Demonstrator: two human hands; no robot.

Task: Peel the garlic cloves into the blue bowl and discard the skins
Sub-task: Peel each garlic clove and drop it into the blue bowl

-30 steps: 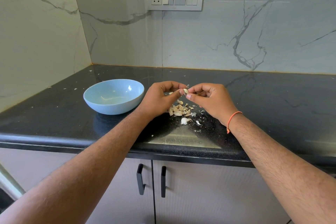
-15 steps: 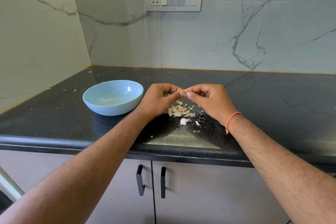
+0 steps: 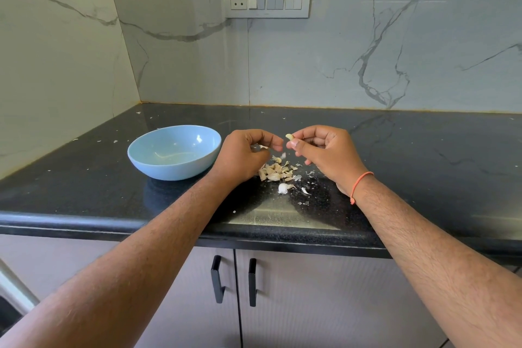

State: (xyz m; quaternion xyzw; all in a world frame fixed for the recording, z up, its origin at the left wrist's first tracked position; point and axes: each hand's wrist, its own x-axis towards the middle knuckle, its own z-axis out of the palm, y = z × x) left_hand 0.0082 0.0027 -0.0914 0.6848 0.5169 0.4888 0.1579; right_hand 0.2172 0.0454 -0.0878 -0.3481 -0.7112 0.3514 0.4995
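Now | right hand [image 3: 324, 154] pinches garlic clove [image 3: 289, 136] | left hand [image 3: 243, 154] curled beside it, skin scrap

Blue bowl [image 3: 173, 152], black counter [image 3: 423, 155] (speckled white).

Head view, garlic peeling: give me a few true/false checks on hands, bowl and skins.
1. The right hand pinches a garlic clove. True.
2. The blue bowl sits to the right of both hands. False: it stands left of the left hand.
3. The pile of skins lies on the countertop below the hands. True.
4. The skins are inside the bowl. False: they lie on the countertop beside it; no skins show in the bowl.
5. The orange band is on the left wrist. False: it is on the right wrist.
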